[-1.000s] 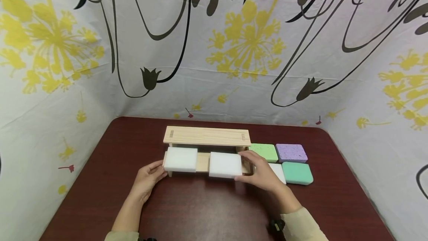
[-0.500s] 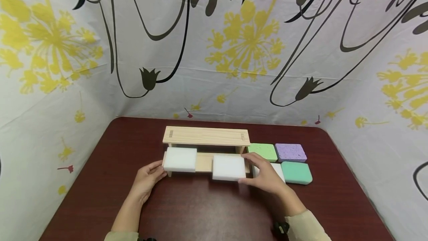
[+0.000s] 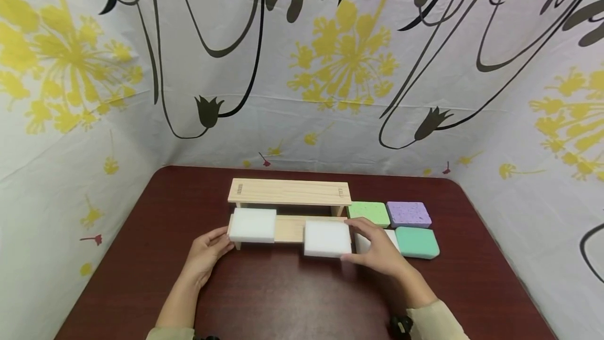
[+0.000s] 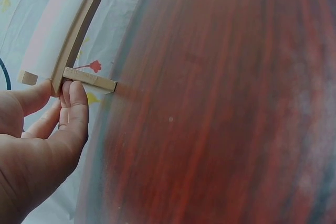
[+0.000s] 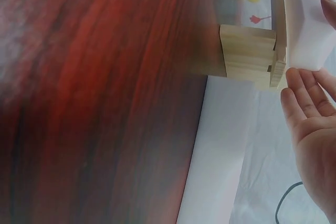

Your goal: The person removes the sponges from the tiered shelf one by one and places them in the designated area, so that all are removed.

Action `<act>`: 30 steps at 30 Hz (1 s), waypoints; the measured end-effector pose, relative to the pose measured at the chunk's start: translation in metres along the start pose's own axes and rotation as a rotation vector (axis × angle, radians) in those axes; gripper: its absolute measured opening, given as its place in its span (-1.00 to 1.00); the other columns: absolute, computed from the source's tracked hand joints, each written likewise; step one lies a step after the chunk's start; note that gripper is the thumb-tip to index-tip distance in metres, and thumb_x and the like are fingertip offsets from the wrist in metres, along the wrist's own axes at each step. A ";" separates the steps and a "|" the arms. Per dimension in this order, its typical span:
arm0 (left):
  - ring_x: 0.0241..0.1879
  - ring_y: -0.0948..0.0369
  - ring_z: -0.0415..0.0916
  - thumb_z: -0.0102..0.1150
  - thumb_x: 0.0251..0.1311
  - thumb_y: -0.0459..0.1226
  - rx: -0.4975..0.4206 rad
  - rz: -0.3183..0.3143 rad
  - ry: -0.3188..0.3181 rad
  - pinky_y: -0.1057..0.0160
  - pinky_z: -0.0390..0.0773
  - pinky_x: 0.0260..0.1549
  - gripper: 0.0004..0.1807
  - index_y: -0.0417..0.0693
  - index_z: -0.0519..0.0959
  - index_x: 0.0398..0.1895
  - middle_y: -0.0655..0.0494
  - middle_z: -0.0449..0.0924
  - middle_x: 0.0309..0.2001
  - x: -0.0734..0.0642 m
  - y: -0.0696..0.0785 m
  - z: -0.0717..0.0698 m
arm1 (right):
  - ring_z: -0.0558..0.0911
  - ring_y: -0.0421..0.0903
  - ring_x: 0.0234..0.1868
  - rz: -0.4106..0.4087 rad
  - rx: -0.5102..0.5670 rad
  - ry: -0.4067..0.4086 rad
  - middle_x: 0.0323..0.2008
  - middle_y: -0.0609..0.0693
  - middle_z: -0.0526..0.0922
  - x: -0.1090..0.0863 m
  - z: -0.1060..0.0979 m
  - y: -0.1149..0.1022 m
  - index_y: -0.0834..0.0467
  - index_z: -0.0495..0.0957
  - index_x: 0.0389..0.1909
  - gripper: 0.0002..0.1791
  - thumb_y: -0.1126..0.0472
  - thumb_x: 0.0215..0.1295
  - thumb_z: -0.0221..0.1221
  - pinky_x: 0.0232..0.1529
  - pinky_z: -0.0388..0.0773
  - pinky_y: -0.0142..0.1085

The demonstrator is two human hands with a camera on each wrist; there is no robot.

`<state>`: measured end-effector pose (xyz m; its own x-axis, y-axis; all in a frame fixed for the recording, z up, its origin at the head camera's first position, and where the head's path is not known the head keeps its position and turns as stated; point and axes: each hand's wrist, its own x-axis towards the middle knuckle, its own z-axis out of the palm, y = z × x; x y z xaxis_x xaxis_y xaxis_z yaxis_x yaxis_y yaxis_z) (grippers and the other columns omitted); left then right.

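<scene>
A small wooden shelf stands mid-table, its lower front board (image 3: 289,229) in front of a raised rear board (image 3: 289,191). My left hand (image 3: 205,256) pinches the front board's left end between thumb and fingers, beside a white sponge (image 3: 252,224) lying on that board. At the board's right end, my right hand (image 3: 379,248) holds a second white sponge (image 3: 326,238) by its right side, thumb in front and fingers behind. That sponge overhangs the front edge. The right wrist view has the fingers (image 5: 310,93) at the sponge's end, near a shelf leg (image 5: 247,51).
Right of the shelf, a light green sponge (image 3: 370,214), a purple sponge (image 3: 409,214), a teal sponge (image 3: 417,242) and a partly hidden white sponge (image 3: 363,244) lie on the dark red table (image 3: 283,298). Patterned white cloth (image 3: 302,146) surrounds the table's back and sides.
My right hand has moved the held white sponge to the right along the front board and slightly toward me. The left hand stays at the board's left end.
</scene>
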<state>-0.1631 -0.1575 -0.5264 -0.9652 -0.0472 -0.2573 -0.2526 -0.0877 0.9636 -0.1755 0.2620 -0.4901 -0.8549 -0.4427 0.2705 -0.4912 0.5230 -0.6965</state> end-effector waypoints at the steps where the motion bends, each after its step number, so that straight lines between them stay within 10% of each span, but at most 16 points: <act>1: -0.02 0.24 0.61 -0.04 0.49 -0.49 0.002 -0.003 0.003 0.32 0.66 0.03 -0.57 -0.52 0.32 0.35 -0.48 0.41 0.24 0.001 0.000 0.000 | 0.55 -0.06 0.19 0.001 0.001 0.000 0.13 -0.08 0.57 -0.001 0.000 0.001 0.14 0.51 0.27 -0.14 0.08 -0.11 0.64 0.27 0.55 -0.13; 30: -0.10 0.34 0.61 -0.01 0.49 -0.48 -0.030 -0.002 -0.005 0.32 0.64 0.06 -0.55 -0.53 0.30 0.36 -0.41 0.42 0.24 -0.002 0.001 -0.001 | 0.53 -0.09 0.20 0.020 0.016 0.006 0.13 -0.02 0.57 -0.024 -0.012 0.017 0.14 0.51 0.24 -0.22 0.29 -0.09 0.60 0.28 0.51 -0.31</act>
<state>-0.1612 -0.1584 -0.5245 -0.9650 -0.0424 -0.2588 -0.2524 -0.1175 0.9604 -0.1653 0.2904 -0.5000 -0.8655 -0.4279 0.2604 -0.4714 0.5202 -0.7122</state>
